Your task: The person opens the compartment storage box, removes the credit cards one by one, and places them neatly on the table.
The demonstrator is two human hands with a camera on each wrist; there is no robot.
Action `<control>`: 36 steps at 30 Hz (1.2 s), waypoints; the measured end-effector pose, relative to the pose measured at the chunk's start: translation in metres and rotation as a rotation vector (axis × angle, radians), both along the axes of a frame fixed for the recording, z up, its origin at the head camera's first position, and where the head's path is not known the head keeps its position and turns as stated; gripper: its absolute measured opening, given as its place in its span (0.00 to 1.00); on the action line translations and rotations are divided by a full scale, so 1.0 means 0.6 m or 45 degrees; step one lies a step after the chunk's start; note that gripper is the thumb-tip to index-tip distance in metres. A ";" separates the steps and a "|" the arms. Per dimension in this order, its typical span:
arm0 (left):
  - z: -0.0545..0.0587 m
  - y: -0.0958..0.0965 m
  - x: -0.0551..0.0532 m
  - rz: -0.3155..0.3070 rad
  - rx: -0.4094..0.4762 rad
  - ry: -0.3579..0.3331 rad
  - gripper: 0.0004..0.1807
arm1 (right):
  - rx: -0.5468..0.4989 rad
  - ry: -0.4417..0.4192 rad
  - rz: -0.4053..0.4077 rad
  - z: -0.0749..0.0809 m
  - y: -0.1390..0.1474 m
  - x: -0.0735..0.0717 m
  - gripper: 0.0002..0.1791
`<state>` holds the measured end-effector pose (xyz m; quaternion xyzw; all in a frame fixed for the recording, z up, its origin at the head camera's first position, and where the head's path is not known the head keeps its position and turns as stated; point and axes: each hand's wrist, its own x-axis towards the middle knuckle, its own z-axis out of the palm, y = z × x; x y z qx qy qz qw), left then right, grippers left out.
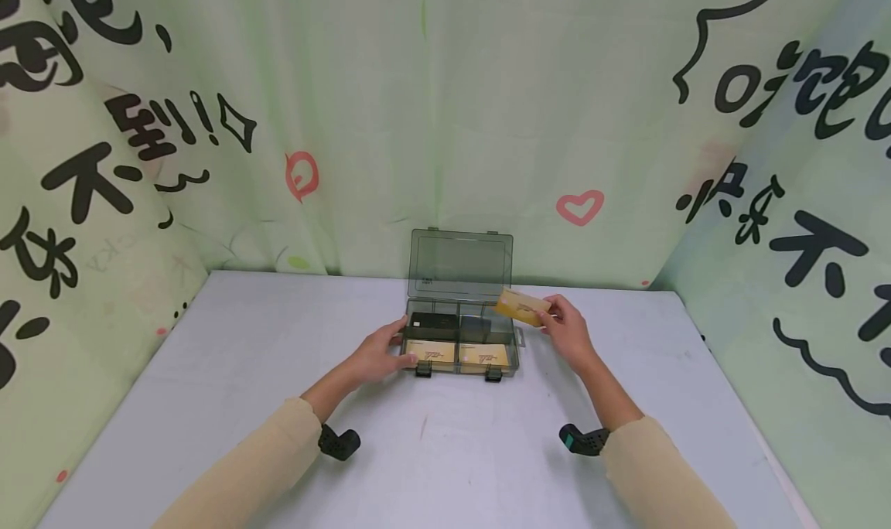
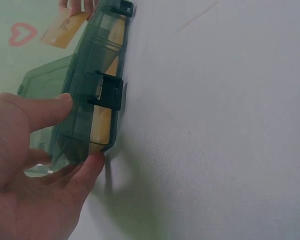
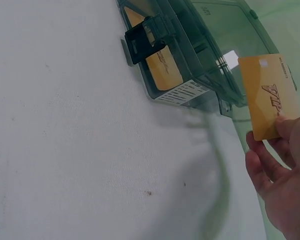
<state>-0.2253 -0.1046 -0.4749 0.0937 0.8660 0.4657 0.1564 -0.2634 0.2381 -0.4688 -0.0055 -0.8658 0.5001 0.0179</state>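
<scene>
A translucent dark green plastic box [image 1: 518, 359] lies with its lid [image 1: 461, 262] raised at the back. My left hand [image 1: 379, 353] holds the box by its left side, thumb near the front corner and fingers at the side wall. My right hand [image 1: 569, 332] pinches a gold VIP card [image 3: 267, 92] by one edge, above the box's back right corner. Gold cards [image 1: 431, 352] lie in both front compartments. A black card [image 1: 433, 320] is in the back left compartment; something dark, hard to make out, shows in the back right one.
Two dark latches [image 1: 493, 373] hang at the box's front. The white table [image 1: 445, 452] ends at a printed curtain [image 1: 445, 127] behind the box, with more curtain on both sides. A black wrist camera [image 1: 339, 442] sits on each forearm.
</scene>
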 end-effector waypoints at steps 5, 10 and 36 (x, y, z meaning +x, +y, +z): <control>0.001 0.000 0.001 0.003 0.008 -0.002 0.44 | 0.045 -0.017 -0.014 0.003 0.007 0.002 0.15; 0.001 0.000 0.001 0.003 0.008 0.004 0.44 | 0.047 -0.012 -0.045 0.003 0.015 0.005 0.18; -0.002 0.001 -0.002 0.008 -0.010 0.006 0.44 | 0.120 -0.056 -0.171 0.003 0.051 0.010 0.16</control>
